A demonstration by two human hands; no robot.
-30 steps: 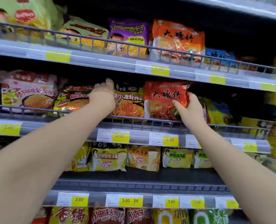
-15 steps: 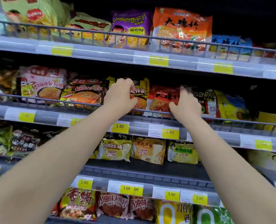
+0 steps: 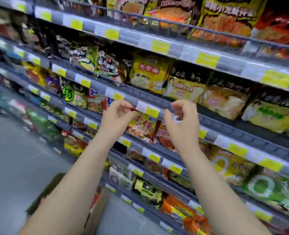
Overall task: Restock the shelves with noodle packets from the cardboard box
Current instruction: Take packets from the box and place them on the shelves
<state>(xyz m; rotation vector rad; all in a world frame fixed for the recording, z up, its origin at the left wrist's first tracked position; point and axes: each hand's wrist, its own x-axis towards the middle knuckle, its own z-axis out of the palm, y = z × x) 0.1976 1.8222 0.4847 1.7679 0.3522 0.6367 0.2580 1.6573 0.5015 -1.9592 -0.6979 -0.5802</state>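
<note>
My left hand and my right hand hang side by side in front of a grey shelf rail, fingers loosely curled, holding nothing. Behind them a yellow-and-red noodle packet stands on the shelf below the rail. The red noodle packet sits two shelves higher at the top right, beside a yellow-and-black one. The cardboard box stands on the floor under my arms, mostly hidden by my left forearm; something red shows inside it.
Several wire-fronted shelves full of noodle packets run diagonally from upper left to lower right, with yellow price tags along their edges. Grey floor lies to the left.
Both hands have left the packets on the upper shelf and dropped lower, empty. The view has swung down and to the left, bringing the floor and box into sight.
</note>
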